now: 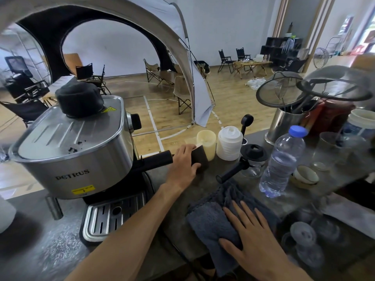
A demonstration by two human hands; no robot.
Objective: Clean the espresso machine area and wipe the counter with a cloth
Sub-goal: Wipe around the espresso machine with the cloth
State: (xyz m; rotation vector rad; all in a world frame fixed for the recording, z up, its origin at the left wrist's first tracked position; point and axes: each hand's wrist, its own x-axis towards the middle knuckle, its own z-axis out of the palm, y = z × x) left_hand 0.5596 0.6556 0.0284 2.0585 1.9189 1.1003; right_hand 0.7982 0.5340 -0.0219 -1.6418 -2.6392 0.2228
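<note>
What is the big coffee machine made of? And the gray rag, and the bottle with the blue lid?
The coffee machine looks like brushed metal, probably steel: silvery with soft reflections. Its knob and handle look like matte black plastic. The gray rag under the right hand looks like fluffy terry or microfiber cloth; its surface is fuzzy. The bottle seems clear thin plastic, see-through and ridged.

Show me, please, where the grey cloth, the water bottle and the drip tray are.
grey cloth (209,224): head view, on its folded left part beside the right hand.
water bottle (283,161): head view, middle of its clear body.
drip tray (105,217): head view, on its slotted metal grate.
</note>
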